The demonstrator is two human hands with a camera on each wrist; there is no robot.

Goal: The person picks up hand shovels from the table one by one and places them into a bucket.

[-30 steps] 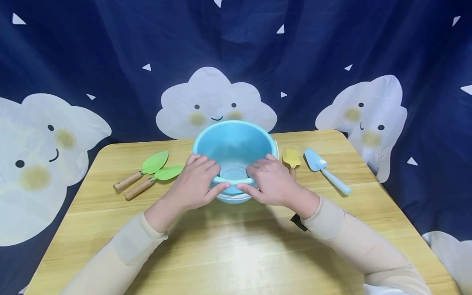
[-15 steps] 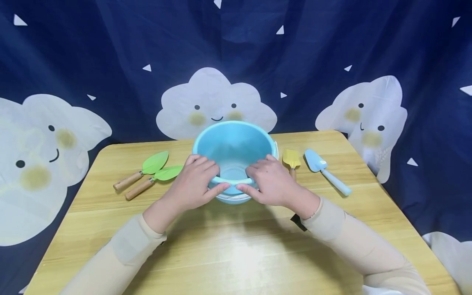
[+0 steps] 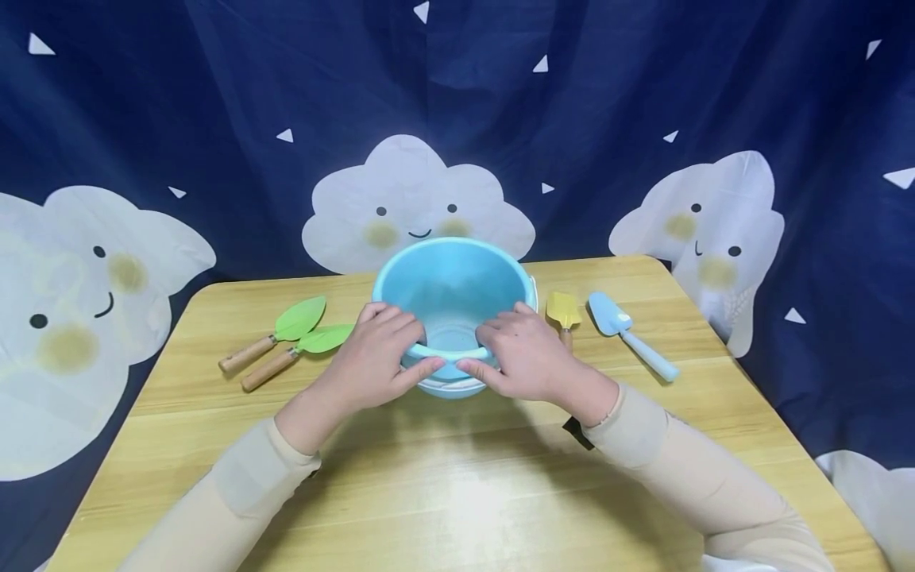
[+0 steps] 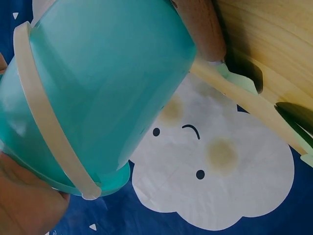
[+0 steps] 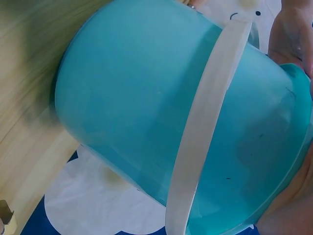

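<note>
One round light-blue plastic bucket [image 3: 457,274], double-gripped
Your bare left hand [image 3: 375,357] and right hand [image 3: 529,353]: fingers curled over its near rim [image 3: 450,352], thumbs your side, flat white handle [image 5: 199,122] down.

The bucket [image 3: 453,278] is midway across the table [image 3: 457,477], left hand [image 3: 379,351] and right hand [image 3: 527,353] on its near rim. Over to its left lie two trowels [image 3: 299,319]; to its right, a spade [image 3: 564,307], then a scoop [image 3: 611,318]. Behind hangs a curtain [image 3: 486,79].

Light-blue bucket [image 3: 453,302], far half of table [image 3: 457,485], mouth upward; white handle [image 5: 205,122] down.
</note>
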